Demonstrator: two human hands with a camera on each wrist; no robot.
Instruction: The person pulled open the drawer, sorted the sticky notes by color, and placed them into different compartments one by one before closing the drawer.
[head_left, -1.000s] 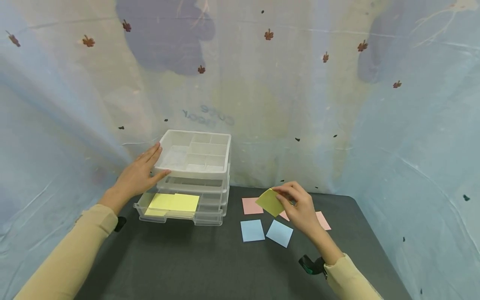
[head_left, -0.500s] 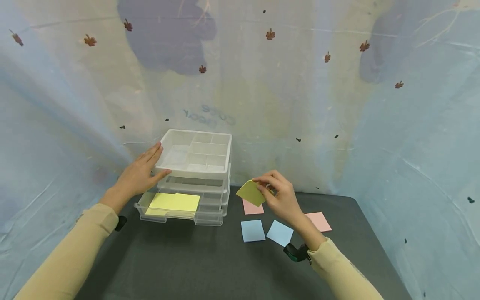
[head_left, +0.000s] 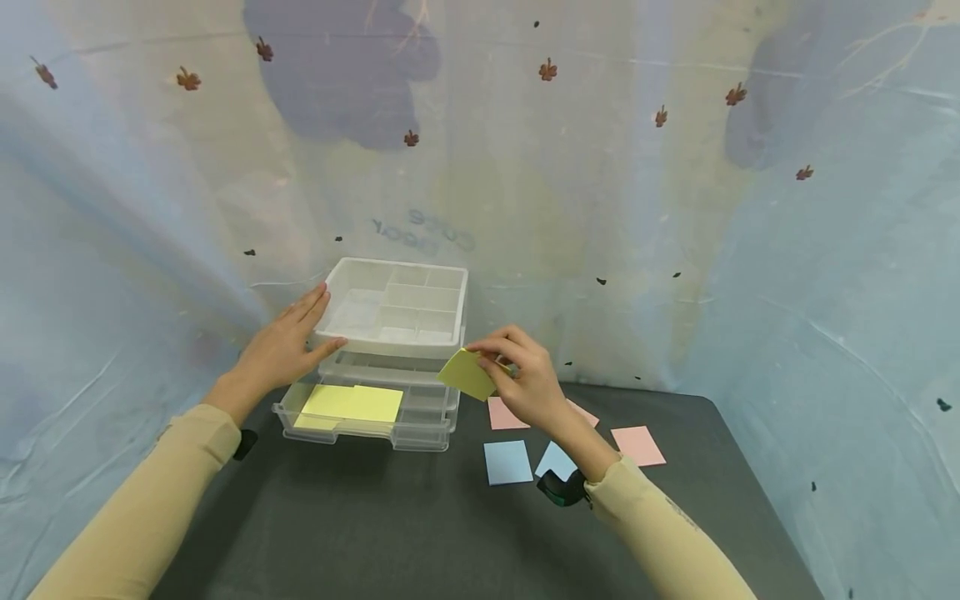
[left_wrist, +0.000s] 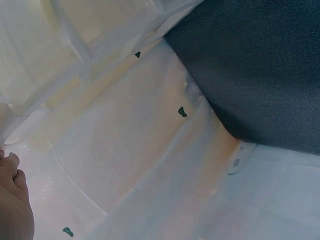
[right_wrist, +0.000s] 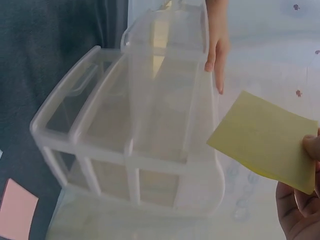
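A clear plastic drawer unit (head_left: 457,392) with a white divided top tray (head_left: 358,312) stands at the table's back left. My left hand (head_left: 277,350) rests against its left side, fingers straight and thumb at the tray's front edge. One drawer (head_left: 431,437) is pulled out, with yellow sticky notes (head_left: 375,404) lying in it. My right hand (head_left: 528,383) pinches a yellow sticky note (head_left: 463,375) between thumb and fingers, just right of the unit. In the right wrist view that note (right_wrist: 265,140) hangs apart from the unit. The left wrist view shows only part of my left hand (left_wrist: 15,200).
Pink sticky notes (head_left: 637,446) and blue sticky notes (head_left: 508,462) lie on the dark table (head_left: 420,533) below and right of my right hand. A patterned sheet (head_left: 600,208) hangs close behind the table and along its sides.
My right hand has moved left with the yellow sticky note, from above the pink notes to beside the drawer unit. My left hand has stayed on the unit.
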